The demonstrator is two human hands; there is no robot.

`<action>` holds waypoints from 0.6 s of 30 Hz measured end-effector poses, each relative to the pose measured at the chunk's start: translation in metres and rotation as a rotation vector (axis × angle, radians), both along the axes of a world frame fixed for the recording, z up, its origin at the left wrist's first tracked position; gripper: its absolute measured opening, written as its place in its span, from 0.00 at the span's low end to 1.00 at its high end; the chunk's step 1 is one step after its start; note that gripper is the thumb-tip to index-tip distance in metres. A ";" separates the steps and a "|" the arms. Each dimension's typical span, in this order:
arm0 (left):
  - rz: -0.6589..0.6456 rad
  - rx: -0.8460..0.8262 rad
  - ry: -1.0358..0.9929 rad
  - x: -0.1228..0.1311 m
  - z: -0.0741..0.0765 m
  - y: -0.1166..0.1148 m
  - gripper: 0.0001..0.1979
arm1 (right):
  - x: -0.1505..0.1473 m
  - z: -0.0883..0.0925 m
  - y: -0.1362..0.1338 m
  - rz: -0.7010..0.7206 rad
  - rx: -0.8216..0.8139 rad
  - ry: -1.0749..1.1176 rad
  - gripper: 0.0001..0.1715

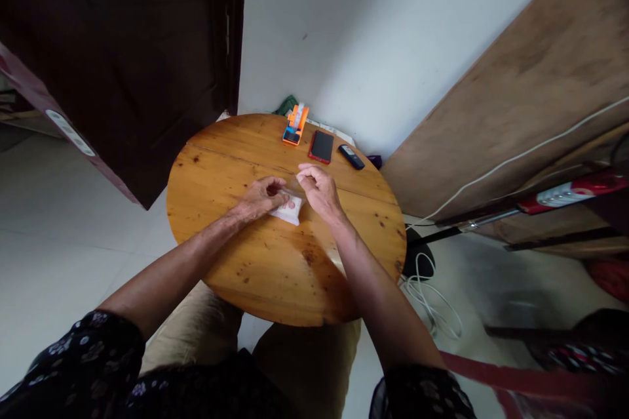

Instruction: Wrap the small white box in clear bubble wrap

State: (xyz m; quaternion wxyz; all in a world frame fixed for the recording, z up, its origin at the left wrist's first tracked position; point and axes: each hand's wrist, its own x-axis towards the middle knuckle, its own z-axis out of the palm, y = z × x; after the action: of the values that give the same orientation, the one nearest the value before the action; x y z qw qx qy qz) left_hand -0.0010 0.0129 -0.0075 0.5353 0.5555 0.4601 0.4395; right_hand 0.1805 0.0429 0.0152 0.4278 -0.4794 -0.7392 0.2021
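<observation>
A small white packet (289,208) with a pinkish print lies flat on the round wooden table (255,268). My left hand (263,199) grips its left end, thumb on top. Just to the right and above the packet, my right hand (319,189) is raised with its fingertips pinched together. A thin see-through strip shows faintly between those fingertips and the packet; its exact shape is hard to make out. Beyond the hands stands an orange and blue tape dispenser (295,124).
Right of the dispenser lie a phone with a red edge (321,146) and a dark handheld device (351,157). A white wall (344,45) rises behind the table, with a dark door (147,65) to the left. White cable (432,294) coils on the floor at right.
</observation>
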 end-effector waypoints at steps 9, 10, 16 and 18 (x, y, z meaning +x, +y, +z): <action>-0.183 -0.003 -0.195 0.006 -0.008 -0.002 0.52 | 0.001 -0.004 0.020 -0.089 -0.102 0.160 0.10; -0.212 0.007 -0.217 0.007 -0.007 -0.004 0.54 | 0.002 -0.004 0.022 -0.111 -0.117 0.180 0.11; -0.252 0.068 -0.191 0.006 0.004 -0.013 0.46 | 0.006 0.007 0.031 -0.219 -0.183 0.288 0.14; -0.269 0.049 -0.147 0.004 0.006 -0.014 0.40 | 0.006 0.009 0.034 -0.234 -0.205 0.336 0.14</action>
State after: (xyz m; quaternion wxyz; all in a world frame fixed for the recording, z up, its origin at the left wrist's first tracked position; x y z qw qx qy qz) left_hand 0.0035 -0.0010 -0.0014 0.6078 0.5914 0.3305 0.4143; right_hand 0.1867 0.0772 0.0242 0.5145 -0.5624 -0.5724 0.3022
